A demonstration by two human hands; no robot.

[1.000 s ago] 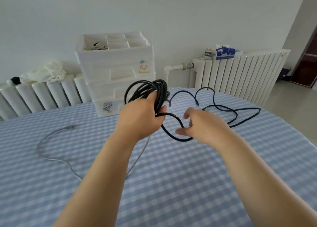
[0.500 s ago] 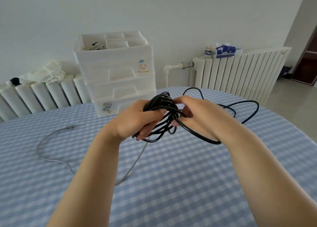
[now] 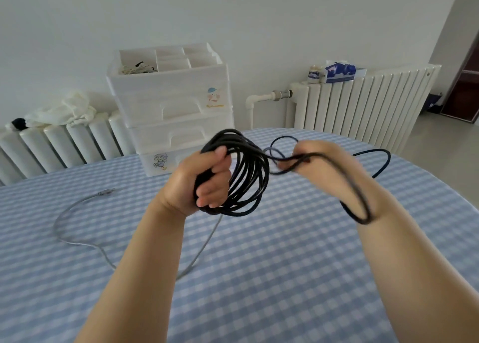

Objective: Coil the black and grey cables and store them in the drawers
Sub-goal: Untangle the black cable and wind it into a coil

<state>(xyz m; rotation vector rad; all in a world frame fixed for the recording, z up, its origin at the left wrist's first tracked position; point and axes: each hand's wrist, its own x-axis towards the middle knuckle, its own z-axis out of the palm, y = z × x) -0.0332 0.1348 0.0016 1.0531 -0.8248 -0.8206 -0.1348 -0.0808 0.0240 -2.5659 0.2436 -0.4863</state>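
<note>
Two cables: black cable (image 3: 246,176) is up in both hands above the surface (image 3: 285,278); grey cable (image 3: 77,241) lies loose on the surface, to the left, not touched.
Left hand (image 3: 199,184): fingers curled tight round the bundle of black loops, thumb on top.
Right hand (image 3: 318,156): fingers pinch the free black strand; one slack loop hangs beside the right wrist.
Loose end: the rest of the black cable trails to the far right over the surface.
Handling, black: I judge it light and flexible, with some spring, so the loops want to open; hold across all loops together, not one strand.
Handling, grey: seems thinner and limp; best to take it near the plug (image 3: 105,193).
Materials: smooth round rubber-like jacket on black; checked blue-white cloth on the surface.
Drawers (image 3: 178,125): white plastic, stacked at the far edge, all look closed; open tray on top.
</note>
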